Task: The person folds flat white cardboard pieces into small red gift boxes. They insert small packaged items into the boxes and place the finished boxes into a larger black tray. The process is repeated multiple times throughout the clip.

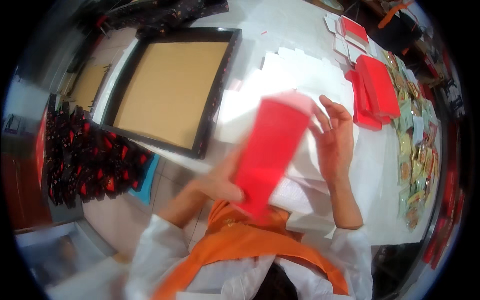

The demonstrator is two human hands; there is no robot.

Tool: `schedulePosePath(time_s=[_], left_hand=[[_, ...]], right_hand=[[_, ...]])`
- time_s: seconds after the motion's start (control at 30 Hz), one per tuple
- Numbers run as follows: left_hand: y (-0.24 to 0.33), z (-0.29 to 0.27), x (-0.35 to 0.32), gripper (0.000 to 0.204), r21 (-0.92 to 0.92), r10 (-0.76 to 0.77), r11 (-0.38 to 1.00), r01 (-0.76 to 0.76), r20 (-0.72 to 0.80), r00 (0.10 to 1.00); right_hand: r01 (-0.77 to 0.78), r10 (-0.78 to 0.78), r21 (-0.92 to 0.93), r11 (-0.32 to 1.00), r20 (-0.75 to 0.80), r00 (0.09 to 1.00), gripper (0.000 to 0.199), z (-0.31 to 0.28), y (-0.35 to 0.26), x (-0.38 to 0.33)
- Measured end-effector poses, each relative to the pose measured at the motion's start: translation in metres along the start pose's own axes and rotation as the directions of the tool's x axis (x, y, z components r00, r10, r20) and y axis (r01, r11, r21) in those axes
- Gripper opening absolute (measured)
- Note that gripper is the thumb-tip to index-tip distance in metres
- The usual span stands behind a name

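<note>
Gripping the red box (267, 155) low, left hand (220, 186) blurs; right hand (334, 137), fingers spread, barely steadies it, so it might slip.

The person wears a white long-sleeved garment of smooth cloth, its sleeves ending short of the wrists, so that the left hand (220, 185) at about seven o'clock of the picture's centre and the right hand (334, 135) at about three o'clock are both bare, without gloves, rings or a watch. Over the white garment lies a bright orange cloth apron (240, 240), its broad bands spreading toward five and seven o'clock across the chest at six o'clock.
</note>
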State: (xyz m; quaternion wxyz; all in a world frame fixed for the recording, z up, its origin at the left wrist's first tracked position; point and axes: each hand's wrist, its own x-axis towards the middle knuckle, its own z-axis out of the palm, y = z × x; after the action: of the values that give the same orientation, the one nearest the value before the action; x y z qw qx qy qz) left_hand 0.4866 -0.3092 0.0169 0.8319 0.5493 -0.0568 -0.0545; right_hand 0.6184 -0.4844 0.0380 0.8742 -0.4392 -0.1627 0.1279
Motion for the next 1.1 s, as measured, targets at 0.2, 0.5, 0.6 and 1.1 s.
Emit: schedulePosePath(time_s=[0.2,0.5,0.6,1.1], left_hand=[[0.075,-0.128,0.050,0.099,0.907,0.447,0.327,0.267,-0.397,0.801],[0.017,-0.232,0.132,0.092,0.687,0.314,-0.022,0.726,-0.685,0.657],[0.009,-0.251,0.149,0.078,0.768,0.343,0.180,0.615,-0.635,0.692],[-0.029,-0.209,0.112,0.051,0.932,0.344,0.113,0.343,-0.361,0.867]], right_hand=[[0.040,-0.061,-0.700,0.713,-0.006,0.998,0.026,-0.064,-0.003,0.021],[-0.039,0.095,-0.845,0.534,0.014,0.995,0.019,-0.116,0.039,0.010],[0.009,0.073,-0.875,0.484,0.050,0.996,0.019,-0.107,0.036,0.009],[0.057,0.049,-0.870,0.489,0.092,0.995,0.015,-0.106,0.033,0.011]])
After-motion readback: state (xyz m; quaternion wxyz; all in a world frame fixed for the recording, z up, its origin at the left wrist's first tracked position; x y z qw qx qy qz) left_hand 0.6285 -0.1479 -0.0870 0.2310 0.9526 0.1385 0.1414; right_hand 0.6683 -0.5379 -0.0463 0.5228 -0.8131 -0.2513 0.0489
